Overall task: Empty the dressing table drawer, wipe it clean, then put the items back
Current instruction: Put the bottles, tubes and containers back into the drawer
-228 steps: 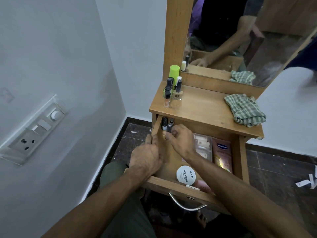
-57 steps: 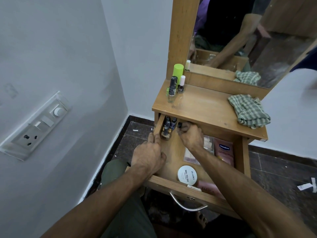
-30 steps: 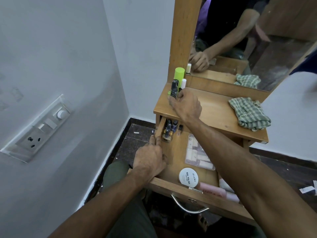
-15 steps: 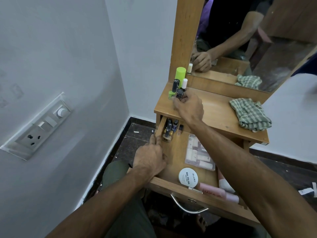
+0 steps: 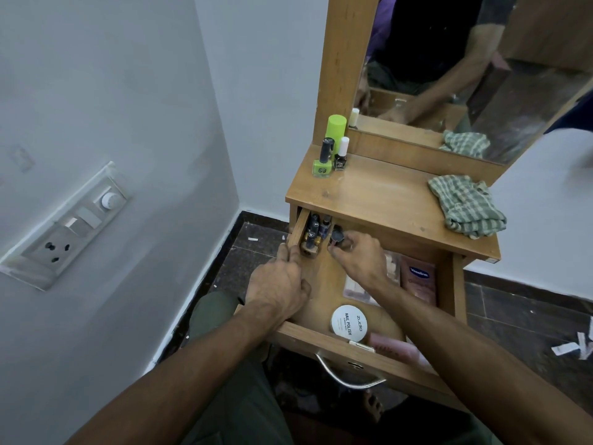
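Note:
The wooden drawer [image 5: 337,343] stands pulled out under the dressing table top [image 5: 385,203]. My left hand [image 5: 279,284] grips its left side wall. My right hand [image 5: 359,255] is at the back of the drawer, fingers pinching a small dark nail polish bottle [image 5: 336,236]. Several more small bottles [image 5: 313,234] stand in the drawer's back left corner. A white round nail polish remover tub [image 5: 349,322], a pink tube [image 5: 394,348], a clear packet [image 5: 356,289] and a pink Vaseline sachet [image 5: 420,279] lie in the drawer. On the top stand a green nail polish bottle [image 5: 322,162], a dark bottle with a white cap [image 5: 341,154] and a lime green can [image 5: 336,130].
A green checked cloth [image 5: 465,205] lies crumpled on the table top's right side. A mirror [image 5: 481,75] rises behind the top. The wall with a switch and socket plate [image 5: 64,232] is close on the left. Paper scraps [image 5: 574,346] lie on the dark floor.
My right hand left a bottle on the table top beside the green one, came back down into the drawer and now pinches another small bottle. My left hand stays on the drawer's side.

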